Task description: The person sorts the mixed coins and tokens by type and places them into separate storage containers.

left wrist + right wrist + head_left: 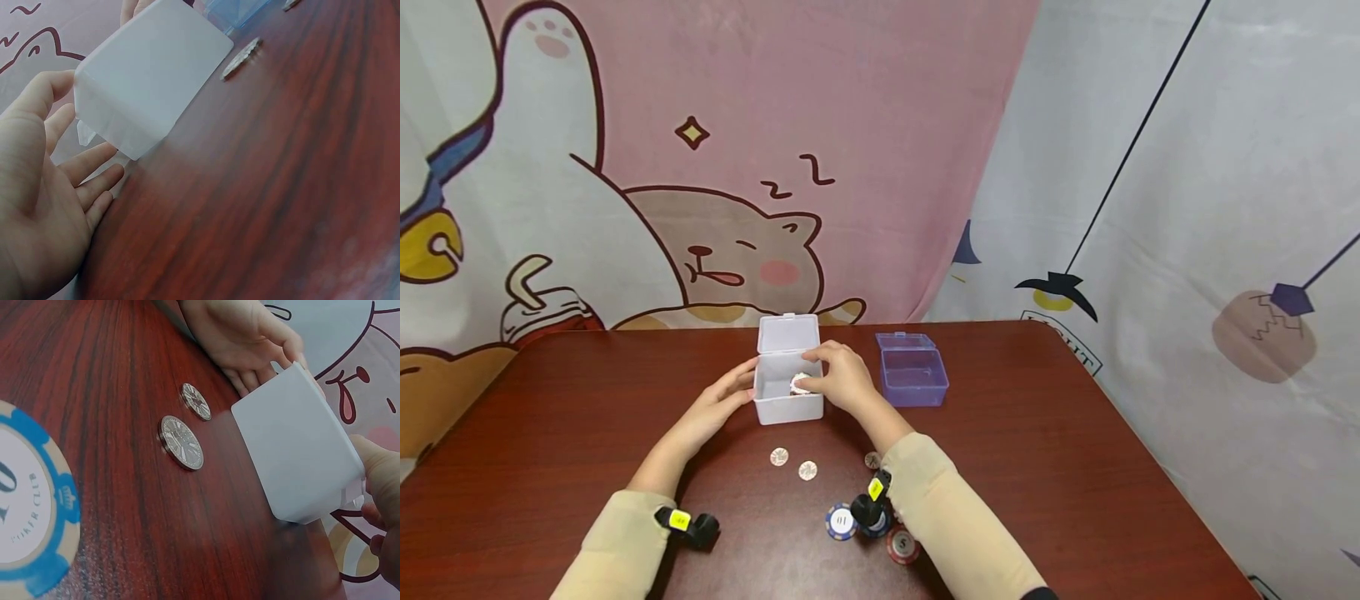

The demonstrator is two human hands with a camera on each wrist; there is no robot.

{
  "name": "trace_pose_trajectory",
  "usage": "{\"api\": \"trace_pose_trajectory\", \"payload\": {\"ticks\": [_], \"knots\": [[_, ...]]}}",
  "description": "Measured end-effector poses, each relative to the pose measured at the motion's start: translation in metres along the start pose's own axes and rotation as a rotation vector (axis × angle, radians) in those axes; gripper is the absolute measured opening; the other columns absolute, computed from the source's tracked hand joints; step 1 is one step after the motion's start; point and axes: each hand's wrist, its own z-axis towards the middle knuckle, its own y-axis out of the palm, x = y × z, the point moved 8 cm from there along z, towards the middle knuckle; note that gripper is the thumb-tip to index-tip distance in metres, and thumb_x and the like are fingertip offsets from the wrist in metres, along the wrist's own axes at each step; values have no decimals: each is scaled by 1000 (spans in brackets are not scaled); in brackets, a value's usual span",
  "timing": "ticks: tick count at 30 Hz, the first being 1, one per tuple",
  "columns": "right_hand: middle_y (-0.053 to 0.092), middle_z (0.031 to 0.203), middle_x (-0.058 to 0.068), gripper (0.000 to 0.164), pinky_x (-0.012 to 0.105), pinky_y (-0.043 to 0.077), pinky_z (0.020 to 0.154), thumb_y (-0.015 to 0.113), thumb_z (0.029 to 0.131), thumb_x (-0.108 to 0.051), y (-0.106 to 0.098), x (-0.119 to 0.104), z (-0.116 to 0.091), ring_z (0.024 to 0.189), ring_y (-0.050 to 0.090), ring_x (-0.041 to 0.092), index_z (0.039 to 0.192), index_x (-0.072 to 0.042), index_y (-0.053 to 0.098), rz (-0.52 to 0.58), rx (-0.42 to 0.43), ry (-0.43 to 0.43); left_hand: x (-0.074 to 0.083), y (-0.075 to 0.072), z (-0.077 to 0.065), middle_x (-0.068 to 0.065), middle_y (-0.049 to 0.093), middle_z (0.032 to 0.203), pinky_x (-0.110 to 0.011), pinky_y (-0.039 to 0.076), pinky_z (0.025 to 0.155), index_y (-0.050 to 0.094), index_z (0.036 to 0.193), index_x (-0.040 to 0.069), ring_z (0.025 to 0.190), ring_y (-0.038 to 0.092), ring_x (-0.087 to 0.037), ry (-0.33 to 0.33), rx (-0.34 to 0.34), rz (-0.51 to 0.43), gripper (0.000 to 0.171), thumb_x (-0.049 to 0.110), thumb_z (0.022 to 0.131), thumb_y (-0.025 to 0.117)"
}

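A white plastic box [788, 408] stands on the table with its lid [788, 334] raised at the back. Along its left side, my left hand [718, 410] touches the wall with spread fingers. My right hand [844, 379] reaches over the right rim, thumb and index finger apart inside. Beneath that thumb shows a small white round piece [798, 384]; its kind is unclear. The right wrist view shows the right hand [384, 494] at the box's edge, its inner fingers partly hidden. Two silver coins [779, 457] [181, 442] lie in front of the box.
To the right of the white box stands an open purple translucent box [913, 379]. Another coin [872, 460] lies near the right sleeve. Nearer me are blue-edged poker chips [841, 522] and a red one [902, 545], partly under the right wrist camera.
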Motion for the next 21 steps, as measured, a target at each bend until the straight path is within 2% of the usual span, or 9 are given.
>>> {"api": "trace_pose_trajectory", "payload": {"ticks": [4, 9, 17, 21], "knots": [[64, 104, 1, 46, 30, 45, 78, 82, 76, -32, 0, 0, -1, 93, 59, 21, 115, -12, 71, 22, -5, -16, -2, -1, 1, -25, 41, 143, -57, 26, 102, 31, 150, 9, 129, 38, -39, 2, 0, 4, 57, 17, 98, 53], [65, 103, 10, 46, 25, 41, 64, 82, 77, -23, -5, -3, -8, 75, 54, 19, 117, -6, 69, 155, -19, -59, -3, 0, 2, -25, 41, 143, -55, 26, 102, 31, 150, 9, 129, 39, -39, 10, -6, -5, 56, 17, 98, 53], [66, 106, 14, 46, 25, 41, 65, 82, 76, -18, -20, -10, -24, 75, 51, 19, 117, -2, 68, 268, -23, -141, -2, -2, 2, -25, 42, 142, -53, 28, 102, 32, 149, 8, 128, 39, -38, 7, 8, 17, 56, 16, 98, 53], [66, 106, 13, 45, 31, 43, 68, 82, 76, -17, -27, -14, -35, 77, 51, 22, 116, -1, 67, 288, -34, -184, -2, 0, 2, -26, 42, 142, -55, 25, 102, 32, 149, 7, 129, 38, -39, 1, 5, 5, 56, 12, 98, 53]]}}
